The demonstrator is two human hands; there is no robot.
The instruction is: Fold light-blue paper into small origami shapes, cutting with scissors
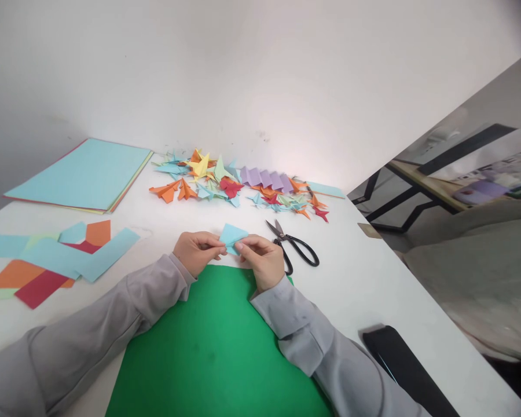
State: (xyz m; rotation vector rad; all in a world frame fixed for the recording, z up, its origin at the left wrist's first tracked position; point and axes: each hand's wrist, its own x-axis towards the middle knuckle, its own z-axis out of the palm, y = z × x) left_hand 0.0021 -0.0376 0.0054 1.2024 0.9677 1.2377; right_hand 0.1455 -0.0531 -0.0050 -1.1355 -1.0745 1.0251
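A small folded piece of light blue paper [233, 234] is held between both hands, above the far edge of a green sheet [212, 347]. My left hand [198, 252] pinches its left side between thumb and fingers. On the right side, my right hand [263, 259] grips it the same way, thumb on the near face. Black-handled scissors [304, 250] lie just right of my right hand, blades partly apart. The lower part of the blue piece is partly hidden by the fingers.
Folded paper figures [202, 166] and a purple pleated strip [267, 179] lie along the wall. A stack of coloured sheets [82, 174] is at back left, cut paper pieces [37, 288] at left. A black object [403, 365] lies at front right.
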